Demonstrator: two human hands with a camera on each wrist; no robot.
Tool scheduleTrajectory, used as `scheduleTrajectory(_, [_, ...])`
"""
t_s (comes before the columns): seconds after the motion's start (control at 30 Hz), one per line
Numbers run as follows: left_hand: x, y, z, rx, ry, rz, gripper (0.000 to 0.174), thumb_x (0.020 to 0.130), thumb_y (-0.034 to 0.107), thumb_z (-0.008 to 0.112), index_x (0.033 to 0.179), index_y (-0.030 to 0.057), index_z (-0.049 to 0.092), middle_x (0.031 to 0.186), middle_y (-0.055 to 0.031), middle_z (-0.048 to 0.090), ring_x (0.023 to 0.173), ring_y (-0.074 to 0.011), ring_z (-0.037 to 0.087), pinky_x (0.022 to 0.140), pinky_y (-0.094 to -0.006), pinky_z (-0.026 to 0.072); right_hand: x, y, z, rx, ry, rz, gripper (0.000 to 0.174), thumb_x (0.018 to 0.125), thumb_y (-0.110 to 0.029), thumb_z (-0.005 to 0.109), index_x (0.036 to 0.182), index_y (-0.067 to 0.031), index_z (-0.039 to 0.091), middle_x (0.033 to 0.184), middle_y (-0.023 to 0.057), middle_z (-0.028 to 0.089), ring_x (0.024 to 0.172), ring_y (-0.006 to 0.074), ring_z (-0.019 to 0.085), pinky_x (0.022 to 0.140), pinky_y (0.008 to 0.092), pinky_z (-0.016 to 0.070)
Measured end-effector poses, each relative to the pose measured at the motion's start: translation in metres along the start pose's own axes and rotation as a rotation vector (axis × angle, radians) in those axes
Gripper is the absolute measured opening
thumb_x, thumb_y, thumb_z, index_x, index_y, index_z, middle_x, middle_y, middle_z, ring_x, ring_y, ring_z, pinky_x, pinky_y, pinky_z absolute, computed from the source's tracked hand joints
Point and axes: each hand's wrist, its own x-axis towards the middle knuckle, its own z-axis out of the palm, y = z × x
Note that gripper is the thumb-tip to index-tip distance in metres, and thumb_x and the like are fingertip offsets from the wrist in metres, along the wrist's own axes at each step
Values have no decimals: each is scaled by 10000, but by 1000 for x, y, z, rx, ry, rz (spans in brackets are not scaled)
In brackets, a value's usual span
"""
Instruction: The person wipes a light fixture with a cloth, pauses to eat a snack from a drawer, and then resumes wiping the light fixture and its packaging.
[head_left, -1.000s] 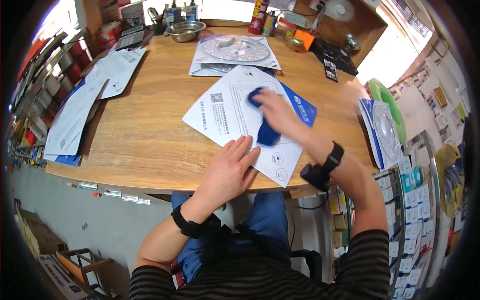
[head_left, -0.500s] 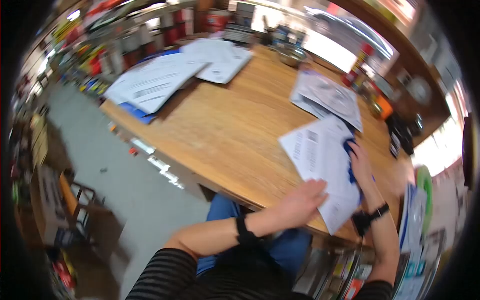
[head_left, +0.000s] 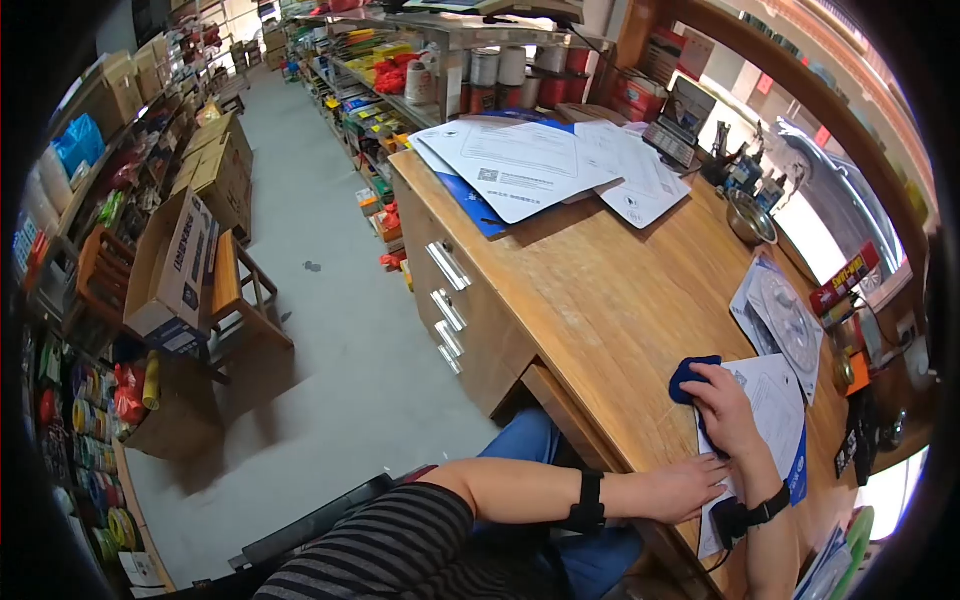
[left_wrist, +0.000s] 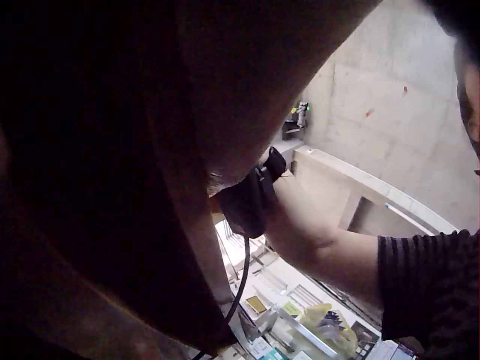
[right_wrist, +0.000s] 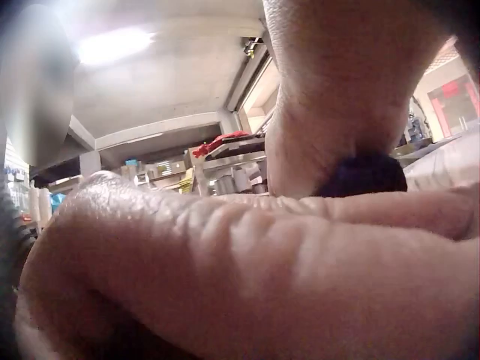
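Plainly, the cloth (head_left: pixel 692 378) is pressed on the sheet (head_left: pixel 780 412) under the open right hand (head_left: pixel 725 415); the left hand (head_left: pixel 690 487) is laid flat at the tabletop (head_left: pixel 600 290) edge. Were it eased, the sheet could be dragged off.

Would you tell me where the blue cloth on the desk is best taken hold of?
Pinch the bunched end of the blue cloth that sticks out beyond the right hand, coming from above on its uncovered side; the rest is hidden under that hand.
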Motion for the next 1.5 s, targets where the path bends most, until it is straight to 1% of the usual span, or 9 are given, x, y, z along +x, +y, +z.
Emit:
scheduleTrajectory(0.27, [9, 4, -15, -111, -245, -137, 454, 725, 204, 670, 1097, -35, 566, 1114, -209, 526, 1122, -361, 461, 1039, -418, 324, -68, -11, -17, 29, 76, 155, 231, 734, 51, 596, 946, -31, 641, 1172, 168, 562, 1080, 367, 506, 939, 422, 395])
scheduleTrajectory(0.3, [5, 0, -4, -56, -94, -50, 434, 705, 184, 682, 1063, -36, 572, 1067, -194, 526, 1087, -361, 468, 1012, -419, 337, -83, -13, -19, 64, 107, 264, 202, 749, 53, 579, 932, -17, 632, 1157, 172, 561, 1077, 358, 510, 930, 414, 400])
scheduleTrajectory(0.43, [10, 4, -15, -114, -134, -57, 439, 682, 148, 701, 1053, -49, 574, 1106, -212, 512, 1117, -362, 454, 999, -432, 338, -153, -28, -16, -16, 280, 381, 232, 751, 70, 571, 954, -26, 626, 1129, 187, 551, 1050, 366, 513, 900, 422, 413])
scheduleTrajectory(0.7, [5, 8, -18, 55, -43, 40, 412, 727, 173, 674, 1060, -40, 560, 1209, -234, 501, 1162, -351, 455, 1009, -421, 336, -215, -103, 3, -100, 174, 225, 267, 697, 8, 565, 929, -76, 667, 1096, 187, 569, 956, 375, 519, 852, 455, 417])
scheduleTrajectory(0.87, [7, 7, -21, 13, -98, 29, 408, 741, 178, 673, 1070, -33, 557, 1197, -219, 498, 1162, -350, 454, 1002, -414, 348, -211, -83, -8, -49, 263, 393, 223, 777, 39, 552, 978, -31, 621, 1137, 194, 550, 1017, 376, 518, 894, 435, 404])
scheduleTrajectory(1.1, [9, 10, -25, 16, -117, 27, 404, 758, 191, 676, 1072, -29, 551, 1174, -209, 495, 1145, -352, 462, 985, -413, 367, -237, 39, -14, -311, 425, 666, 211, 835, 18, 533, 1032, -14, 600, 1186, 200, 543, 1129, 362, 499, 954, 423, 388])
scheduleTrajectory(1.2, [8, 9, -23, 34, -74, 49, 404, 754, 201, 683, 1059, -30, 555, 1161, -206, 502, 1137, -348, 468, 979, -407, 373, -223, 16, -13, -437, 339, 679, 225, 837, 18, 523, 1048, -8, 595, 1182, 210, 541, 1119, 371, 498, 948, 434, 391])
scheduleTrajectory(1.37, [7, 6, -21, 36, -95, 32, 407, 745, 207, 696, 1049, -28, 562, 1163, -202, 507, 1138, -342, 472, 983, -406, 371, -176, -89, -1, -298, 245, 399, 330, 710, 72, 544, 1028, 12, 608, 1106, 234, 539, 989, 401, 511, 860, 452, 424])
scheduleTrajectory(1.5, [7, 9, -24, 32, -82, 25, 421, 734, 213, 707, 1054, -21, 565, 1172, -197, 510, 1147, -340, 471, 987, -405, 371, -198, -100, 6, -250, 271, 335, 332, 667, 79, 572, 984, 2, 633, 1086, 219, 549, 931, 388, 527, 806, 446, 440])
